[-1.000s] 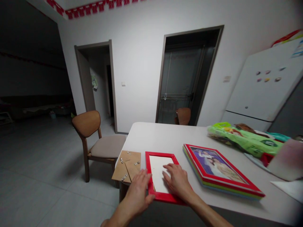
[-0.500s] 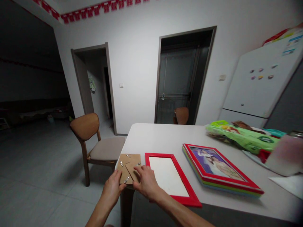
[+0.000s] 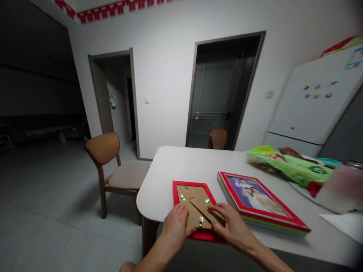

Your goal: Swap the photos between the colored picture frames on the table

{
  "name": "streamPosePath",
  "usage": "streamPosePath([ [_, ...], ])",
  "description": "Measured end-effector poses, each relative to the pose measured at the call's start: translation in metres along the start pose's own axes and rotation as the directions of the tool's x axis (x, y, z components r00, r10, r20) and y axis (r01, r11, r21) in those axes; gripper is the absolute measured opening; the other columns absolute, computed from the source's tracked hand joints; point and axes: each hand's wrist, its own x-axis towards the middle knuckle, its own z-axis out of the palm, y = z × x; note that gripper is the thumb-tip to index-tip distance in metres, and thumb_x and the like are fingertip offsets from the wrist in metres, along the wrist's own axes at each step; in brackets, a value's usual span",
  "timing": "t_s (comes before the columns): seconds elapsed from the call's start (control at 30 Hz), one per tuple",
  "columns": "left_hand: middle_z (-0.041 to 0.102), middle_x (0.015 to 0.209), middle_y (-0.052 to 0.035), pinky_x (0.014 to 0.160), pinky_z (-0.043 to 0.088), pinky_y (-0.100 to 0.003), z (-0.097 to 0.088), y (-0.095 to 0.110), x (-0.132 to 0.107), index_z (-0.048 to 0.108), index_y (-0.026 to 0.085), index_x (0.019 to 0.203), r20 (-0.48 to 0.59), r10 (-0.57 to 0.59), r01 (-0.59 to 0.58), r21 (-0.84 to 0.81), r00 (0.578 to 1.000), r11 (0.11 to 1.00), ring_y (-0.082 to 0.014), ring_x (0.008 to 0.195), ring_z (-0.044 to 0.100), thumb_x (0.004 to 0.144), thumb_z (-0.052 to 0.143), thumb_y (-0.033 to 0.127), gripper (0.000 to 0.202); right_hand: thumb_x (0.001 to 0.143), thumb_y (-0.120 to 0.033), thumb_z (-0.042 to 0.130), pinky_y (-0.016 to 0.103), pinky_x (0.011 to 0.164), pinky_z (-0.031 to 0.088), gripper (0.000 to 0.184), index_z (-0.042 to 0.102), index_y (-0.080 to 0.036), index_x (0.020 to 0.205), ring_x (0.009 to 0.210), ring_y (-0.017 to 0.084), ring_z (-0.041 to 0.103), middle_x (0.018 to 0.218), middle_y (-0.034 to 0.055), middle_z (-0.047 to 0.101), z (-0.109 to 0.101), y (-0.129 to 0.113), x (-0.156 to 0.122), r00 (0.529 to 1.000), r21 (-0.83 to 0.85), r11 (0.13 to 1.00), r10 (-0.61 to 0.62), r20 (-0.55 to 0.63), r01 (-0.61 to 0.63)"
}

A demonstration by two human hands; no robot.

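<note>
A brown picture-frame backing board [image 3: 194, 216] with small metal clips and a diagonal slit lies over the opening of a red picture frame [image 3: 208, 237] at the table's near edge. My left hand [image 3: 176, 224] grips the board's near left side, thumb at its lower edge. On the near right side my right hand [image 3: 231, 226] pinches the same board between thumb and fingers. Red rim shows around the board; whether it sits fully inside cannot be made out. Right of it, a stack of picture frames [image 3: 261, 196] has a photo of people in the top red one.
The white table [image 3: 181, 160] has a rounded left corner. A green package [image 3: 289, 164] and a pinkish jar [image 3: 338, 189] stand at its right, with a white sheet [image 3: 343, 224] nearer. A wooden chair [image 3: 103, 149] is on the left, a fridge [image 3: 303, 113] at the far right.
Both hands have carried the backing board rightward from the table's left corner onto the red frame, covering its white opening. The stack of frames stays in place.
</note>
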Motion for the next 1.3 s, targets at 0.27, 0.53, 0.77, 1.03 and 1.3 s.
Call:
streamPosePath([
  [0.27,0.05,0.114,-0.0073,0.094,0.027,-0.039,-0.002,-0.004,0.004,0.054,0.018,0.096,0.102,0.013,-0.02,0.061,0.995,0.998,-0.0236,0.112,0.037,0.07,0.055,0.029,0.028,0.061,-0.028,0.046,0.031,0.082,0.033,0.039,0.061,-0.019,0.096,0.093,0.021,0.047,0.098,0.0077,0.056,0.013,0.004,0.0,1.0,-0.089,0.996,0.01,-0.018,-0.011],
  [0.53,0.04,0.125,-0.01,0.097,0.023,-0.037,0.003,-0.01,-0.001,0.047,0.016,0.107,0.055,0.024,-0.027,0.052,0.998,0.998,-0.0224,0.116,0.032,0.074,0.05,0.024,0.034,0.062,-0.028,0.048,0.03,0.082,0.034,0.039,0.06,-0.018,0.098,0.094,0.021,0.045,0.099,0.0076,0.056,0.021,0.0,0.003,0.999,-0.09,0.995,0.044,-0.025,-0.046],
  [0.77,0.055,0.106,-0.0046,0.092,0.029,-0.037,0.006,-0.013,-0.009,0.052,0.019,0.094,-0.017,0.09,-0.09,0.018,0.996,0.996,-0.0195,0.101,0.046,0.074,0.051,0.028,0.022,0.063,-0.028,0.049,0.028,0.082,0.034,0.039,0.06,-0.014,0.098,0.089,0.021,0.046,0.093,0.0088,0.056,0.027,0.002,0.0,0.999,-0.1,0.995,-0.003,-0.054,-0.002],
  [1.03,0.054,0.101,-0.0055,0.084,0.035,-0.033,0.001,-0.016,-0.008,0.045,0.017,0.105,0.016,0.096,-0.097,0.07,0.995,0.993,-0.0212,0.093,0.048,0.059,0.066,0.038,0.055,0.075,-0.03,0.036,0.026,0.079,0.035,0.034,0.059,-0.017,0.097,0.087,0.018,0.046,0.092,0.0079,0.054,0.022,0.007,0.01,0.997,-0.138,0.988,-0.074,-0.011,0.071],
  [1.3,0.055,0.095,-0.0044,0.08,0.038,-0.031,0.001,-0.016,-0.008,0.046,0.017,0.103,0.023,0.083,-0.085,0.106,0.996,0.991,-0.0203,0.087,0.049,0.059,0.065,0.04,0.053,0.076,-0.025,0.035,0.028,0.074,0.034,0.033,0.058,-0.02,0.099,0.086,0.019,0.045,0.094,0.0089,0.049,0.025,0.014,0.04,1.0,-0.298,0.954,0.012,-0.002,-0.012],
])
